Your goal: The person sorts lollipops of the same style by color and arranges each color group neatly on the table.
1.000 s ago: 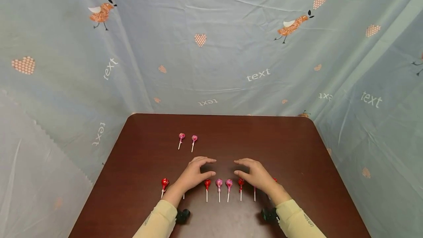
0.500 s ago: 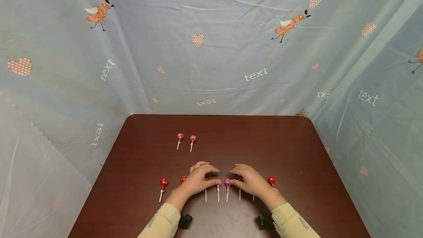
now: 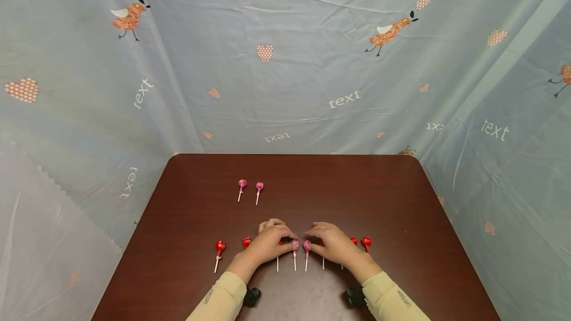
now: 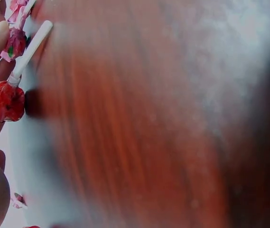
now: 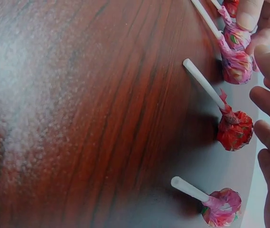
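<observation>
On the brown table, wrapped lollipops form a row, red and pink. My left hand pinches the head of a pink lollipop near the row's middle between thumb and fingers. Right beside it, my right hand has its thumb and forefinger at the head of another pink lollipop. Both sticks point towards me. A red lollipop lies under the left hand in the left wrist view. Below the right hand, the right wrist view shows a red lollipop and a pink-red lollipop.
Two pink lollipops lie farther back on the left. A red lollipop marks the row's left end, and another red lollipop the right end. A blue patterned curtain surrounds the table's back and sides.
Both hands have come down and inward to the two middle pink lollipops, their fingers closing on the candy heads. The lollipops stay in place.
</observation>
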Tool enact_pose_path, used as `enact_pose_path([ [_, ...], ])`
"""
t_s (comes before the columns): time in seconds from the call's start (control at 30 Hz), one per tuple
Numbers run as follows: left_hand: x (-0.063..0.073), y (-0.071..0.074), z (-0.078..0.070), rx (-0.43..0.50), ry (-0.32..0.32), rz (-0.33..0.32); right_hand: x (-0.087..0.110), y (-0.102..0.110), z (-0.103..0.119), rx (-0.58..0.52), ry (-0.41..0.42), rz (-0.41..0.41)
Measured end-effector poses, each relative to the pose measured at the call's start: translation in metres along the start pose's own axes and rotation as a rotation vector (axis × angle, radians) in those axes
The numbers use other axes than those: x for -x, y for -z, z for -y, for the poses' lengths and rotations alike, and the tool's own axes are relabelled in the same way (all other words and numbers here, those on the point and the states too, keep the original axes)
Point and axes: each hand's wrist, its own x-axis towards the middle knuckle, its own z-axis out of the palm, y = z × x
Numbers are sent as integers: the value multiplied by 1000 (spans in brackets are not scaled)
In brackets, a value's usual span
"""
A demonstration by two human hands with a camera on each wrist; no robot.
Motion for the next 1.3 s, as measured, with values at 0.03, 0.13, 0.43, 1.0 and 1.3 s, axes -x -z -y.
enact_pose_path([
  [0.03, -1, 0, 0, -1, 4, 5, 0, 0, 0, 8, -1, 2],
  [0.13, -5, 1, 0, 3, 10, 15, -1, 2, -2, 37, 5, 1],
  [0.43, -32, 27, 10, 58, 13, -77, -4, 6, -5, 81, 24, 12],
  [1.0, -91, 80, 84, 16, 224, -126, -2, -6, -3, 99, 63, 2],
  [1.3, -97, 74, 101, 26, 275, -98, 0, -13, -3, 99, 25, 27],
])
